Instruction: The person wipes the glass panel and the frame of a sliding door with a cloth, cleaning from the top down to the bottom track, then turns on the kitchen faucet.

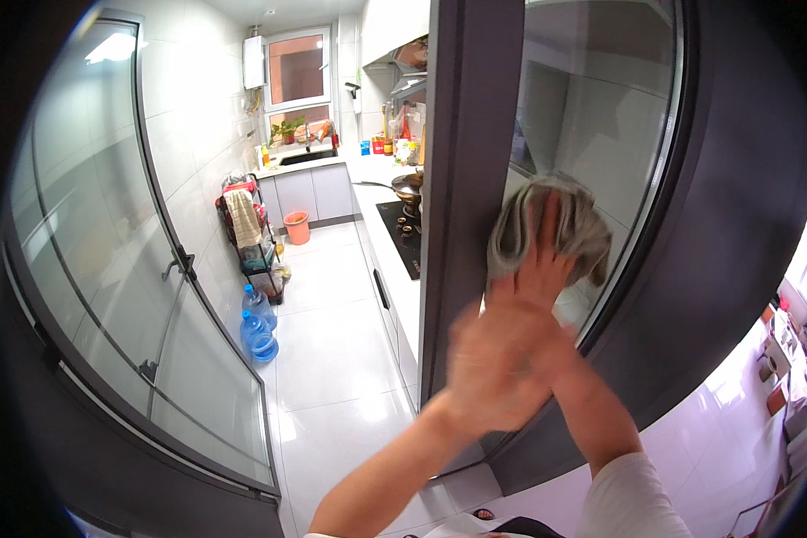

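My right hand (541, 276) presses a crumpled grey cloth (588, 232) flat to the glass pane (605, 128), with its fingers spread upward over the cloth. The pane sits in a dark grey door or partition frame (474, 168). In front of my right wrist is my left hand (491, 366), crossing or touching it. Motion blur and the overlap hide the left fingers, and whether they grip the wrist is not plain.
Leftward stands a glass door (195, 376) with a handle (178, 264). Through the doorway are blue water bottles (259, 329), a loaded rack (249, 235), a pink bin (296, 228), and a counter (403, 296) with a hob (399, 232) and a pan (407, 185). Tiled floor (329, 336) lies between.
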Motion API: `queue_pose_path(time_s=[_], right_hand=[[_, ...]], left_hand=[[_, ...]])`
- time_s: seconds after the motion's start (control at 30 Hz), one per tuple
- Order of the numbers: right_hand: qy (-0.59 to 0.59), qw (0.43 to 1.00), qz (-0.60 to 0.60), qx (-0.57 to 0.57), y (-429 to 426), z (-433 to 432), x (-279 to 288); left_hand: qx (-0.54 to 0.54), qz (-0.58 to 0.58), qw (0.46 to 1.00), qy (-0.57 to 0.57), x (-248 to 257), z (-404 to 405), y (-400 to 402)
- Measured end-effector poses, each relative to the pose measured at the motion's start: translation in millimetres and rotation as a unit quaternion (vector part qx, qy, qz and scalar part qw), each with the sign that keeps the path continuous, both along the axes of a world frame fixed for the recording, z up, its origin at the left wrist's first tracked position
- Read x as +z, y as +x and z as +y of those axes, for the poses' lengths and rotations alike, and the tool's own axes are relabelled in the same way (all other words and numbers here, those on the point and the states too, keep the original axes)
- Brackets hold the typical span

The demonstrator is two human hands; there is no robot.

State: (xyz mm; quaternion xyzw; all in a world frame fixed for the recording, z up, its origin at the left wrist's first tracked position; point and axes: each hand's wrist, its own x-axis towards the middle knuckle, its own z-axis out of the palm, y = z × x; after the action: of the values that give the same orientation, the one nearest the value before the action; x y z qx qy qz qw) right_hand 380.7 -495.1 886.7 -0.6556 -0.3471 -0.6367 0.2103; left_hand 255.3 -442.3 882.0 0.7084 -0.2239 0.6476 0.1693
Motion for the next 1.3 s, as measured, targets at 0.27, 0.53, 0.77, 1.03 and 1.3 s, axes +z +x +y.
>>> queue_pose_path(time_s=[0.27, 0.53, 0.77, 1.03, 1.3], right_hand=[[-0.151, 0.971, 0.168, 0.077, -7, -46, -82], [-0.235, 0.937, 0.211, 0.149, -51, -181, -47], [-0.044, 0.995, 0.069, -0.065, -25, -359, -76], [-0.026, 0.990, 0.127, 0.050, 29, -383, -115], [0.018, 0.976, 0.157, 0.152, 34, -375, -122]], left_hand=[[-0.034, 0.126, 0.987, -0.094, -37, -21, 35], [0.311, 0.145, 0.938, -0.052, -48, -28, 72], [0.535, 0.047, 0.834, -0.126, -46, -43, 109], [0.510, 0.000, 0.841, -0.184, -61, -94, 165], [0.472, 0.065, 0.879, 0.015, -107, -147, 210]])
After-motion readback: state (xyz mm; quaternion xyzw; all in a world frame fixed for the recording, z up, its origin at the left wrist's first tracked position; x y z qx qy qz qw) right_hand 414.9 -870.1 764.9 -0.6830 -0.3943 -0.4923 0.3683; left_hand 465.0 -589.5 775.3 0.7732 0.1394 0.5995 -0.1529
